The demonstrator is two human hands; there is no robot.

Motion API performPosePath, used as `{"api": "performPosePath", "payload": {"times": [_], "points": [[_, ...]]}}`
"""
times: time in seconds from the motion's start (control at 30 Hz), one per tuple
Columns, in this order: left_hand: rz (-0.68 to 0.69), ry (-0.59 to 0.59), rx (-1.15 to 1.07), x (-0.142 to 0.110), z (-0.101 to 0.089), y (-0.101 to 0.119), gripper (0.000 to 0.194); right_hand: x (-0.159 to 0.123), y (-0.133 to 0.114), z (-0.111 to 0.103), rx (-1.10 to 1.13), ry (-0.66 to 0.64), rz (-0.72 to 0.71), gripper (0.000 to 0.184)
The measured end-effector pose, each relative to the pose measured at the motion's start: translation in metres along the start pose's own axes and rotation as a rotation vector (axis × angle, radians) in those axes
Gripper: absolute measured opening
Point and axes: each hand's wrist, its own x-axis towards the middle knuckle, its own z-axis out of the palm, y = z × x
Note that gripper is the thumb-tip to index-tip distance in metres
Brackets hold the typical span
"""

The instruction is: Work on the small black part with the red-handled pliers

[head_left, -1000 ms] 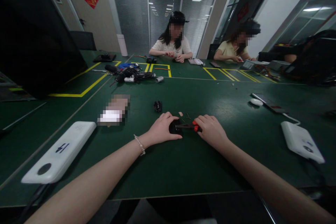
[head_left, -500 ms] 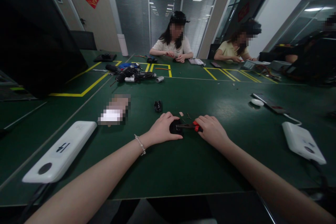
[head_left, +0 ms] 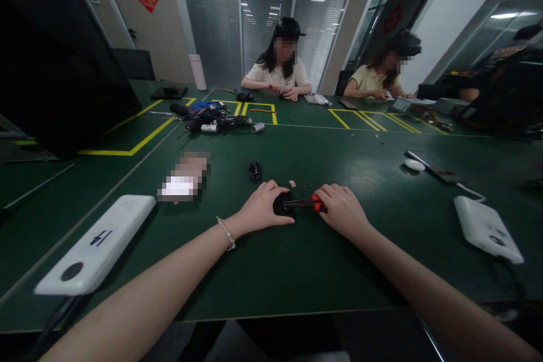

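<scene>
My left hand (head_left: 263, 207) curves around a small black part (head_left: 281, 210) and holds it down on the green table, thumb on the near side and fingers on the far side. What kind of part it is, I cannot make out. In my right hand (head_left: 344, 207) is a pair of pliers (head_left: 302, 203) with red handles. The jaws reach left onto the black part, and the handles are mostly hidden in my fingers. Just beyond lie a small pale piece (head_left: 292, 184) and a few thin screw-like bits (head_left: 304, 186). Another black part (head_left: 255, 170) stands farther off.
A white power bank (head_left: 99, 243) lies left, a phone (head_left: 184, 176) beyond it. Right are another white power bank (head_left: 487, 229), a cabled phone (head_left: 432, 167) and a white round object (head_left: 413, 165). Tools and cables (head_left: 212, 119) lie farther back. Two people sit across the table.
My hands, the pliers and the black part keep nearly the same places. The pliers' jaws look slightly more apart. The whole view has shifted a little.
</scene>
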Motion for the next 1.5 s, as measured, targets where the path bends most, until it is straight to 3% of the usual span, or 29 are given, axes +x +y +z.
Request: {"api": "performPosePath", "payload": {"times": [0.43,1.5], "points": [[-0.026,-0.043,-0.021,-0.0008,-0.0049,0.0037,0.066,-0.0014,0.0050,-0.0009,0.031,-0.040,-0.005,0.028],[-0.015,-0.021,-0.013,-0.0005,-0.0022,0.0018,0.066,0.0011,0.0036,-0.0040,0.002,-0.055,-0.022,0.025]]}}
